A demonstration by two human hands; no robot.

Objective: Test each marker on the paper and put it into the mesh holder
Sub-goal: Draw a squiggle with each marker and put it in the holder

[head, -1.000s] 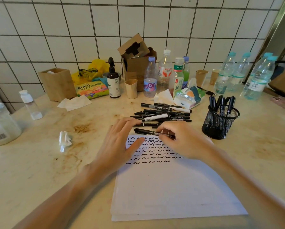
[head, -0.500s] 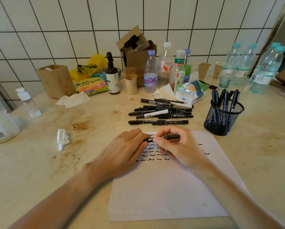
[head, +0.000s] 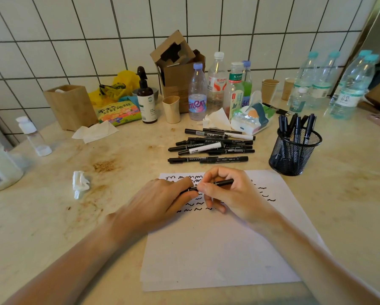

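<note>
Hands over the paper: left hand pinches 1 end of the black marker, fingers curled round it; right hand grips the barrel w/ thumb and fingertips. Looks like uncapping, tho the cap's hidden. Next: pull apart, squiggle below the last row, recap, drop in the mesh holder at right.
</note>
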